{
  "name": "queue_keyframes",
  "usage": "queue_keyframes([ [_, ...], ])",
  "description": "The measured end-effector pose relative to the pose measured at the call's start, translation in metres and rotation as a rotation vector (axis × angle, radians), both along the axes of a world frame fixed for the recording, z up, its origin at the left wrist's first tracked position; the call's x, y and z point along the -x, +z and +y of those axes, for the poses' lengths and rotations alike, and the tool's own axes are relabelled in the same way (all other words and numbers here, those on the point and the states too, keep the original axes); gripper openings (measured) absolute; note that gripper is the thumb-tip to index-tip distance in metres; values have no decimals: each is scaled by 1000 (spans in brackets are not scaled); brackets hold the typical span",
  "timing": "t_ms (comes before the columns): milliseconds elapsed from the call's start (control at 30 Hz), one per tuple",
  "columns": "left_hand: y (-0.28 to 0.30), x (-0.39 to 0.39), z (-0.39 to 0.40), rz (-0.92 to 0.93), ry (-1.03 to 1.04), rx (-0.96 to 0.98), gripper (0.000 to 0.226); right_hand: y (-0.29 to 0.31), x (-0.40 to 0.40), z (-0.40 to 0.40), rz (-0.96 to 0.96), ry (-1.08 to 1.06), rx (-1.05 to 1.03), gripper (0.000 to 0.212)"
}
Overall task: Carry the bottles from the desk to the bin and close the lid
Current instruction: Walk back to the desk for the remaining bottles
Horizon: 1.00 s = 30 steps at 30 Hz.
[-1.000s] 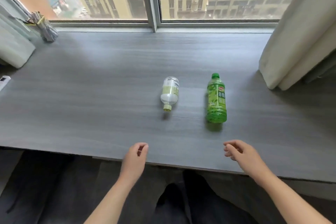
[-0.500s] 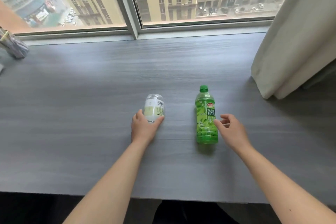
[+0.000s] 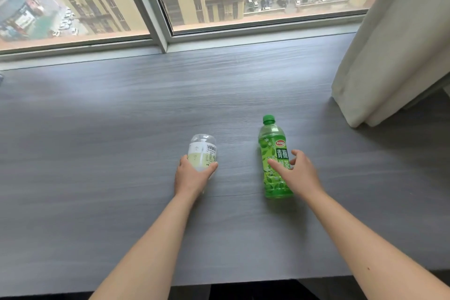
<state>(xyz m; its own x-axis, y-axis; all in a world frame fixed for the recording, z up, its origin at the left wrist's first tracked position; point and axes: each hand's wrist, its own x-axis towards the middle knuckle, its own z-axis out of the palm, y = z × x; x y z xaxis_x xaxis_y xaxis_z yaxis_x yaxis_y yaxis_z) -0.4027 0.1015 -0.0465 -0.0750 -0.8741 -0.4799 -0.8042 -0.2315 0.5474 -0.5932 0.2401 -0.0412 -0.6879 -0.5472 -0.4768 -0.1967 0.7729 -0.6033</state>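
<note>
A small clear bottle (image 3: 202, 151) with a white and pale-green label lies on the grey desk (image 3: 121, 141), its cap end hidden under my left hand (image 3: 191, 178), which grips it from the near side with thumb and fingers round it. To its right lies a green tea bottle (image 3: 274, 153) with its green cap pointing toward the window. My right hand (image 3: 298, 173) is over that bottle's lower half with fingers spread, thumb across the label; no closed grip shows. The bin is not in view.
A cream curtain (image 3: 389, 44) hangs down onto the desk at the far right. The window frame (image 3: 155, 31) runs along the desk's far edge. The desk's near edge (image 3: 243, 282) is just below my forearms, with dark floor beneath.
Both hands came forward from the desk's near edge. My left hand has closed round the clear bottle. My right hand moved from beside the green bottle to over it.
</note>
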Motion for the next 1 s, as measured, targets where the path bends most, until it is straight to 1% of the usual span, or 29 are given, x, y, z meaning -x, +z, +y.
queue_keyframes([
  [133,6,-9,3,60,52,-8,71,0,-4,-12,24,-2,-34,94],
  [233,12,-17,9,87,61,-23,72,-2,-4,-18,24,-12,-93,99],
  [333,17,-23,17,117,75,-36,73,-4,-6,-21,6,-8,-147,97],
  [500,22,-30,32,143,79,-69,69,-2,-5,-25,-12,53,-188,85],
  [600,24,-34,42,142,85,-66,69,3,-5,-23,-101,21,-118,81],
  [667,24,-36,49,154,83,-62,68,6,-5,-17,-158,13,-62,73],
  [733,24,-40,56,180,80,-68,67,12,-5,-6,-280,14,16,63],
  [833,24,-46,69,214,66,-84,67,22,-6,16,-476,-8,136,55],
  [967,26,-60,88,224,-34,-75,68,40,-14,54,-628,-10,247,35],
  [1000,27,-64,92,225,-72,-64,69,45,-18,65,-661,-12,266,34],
])
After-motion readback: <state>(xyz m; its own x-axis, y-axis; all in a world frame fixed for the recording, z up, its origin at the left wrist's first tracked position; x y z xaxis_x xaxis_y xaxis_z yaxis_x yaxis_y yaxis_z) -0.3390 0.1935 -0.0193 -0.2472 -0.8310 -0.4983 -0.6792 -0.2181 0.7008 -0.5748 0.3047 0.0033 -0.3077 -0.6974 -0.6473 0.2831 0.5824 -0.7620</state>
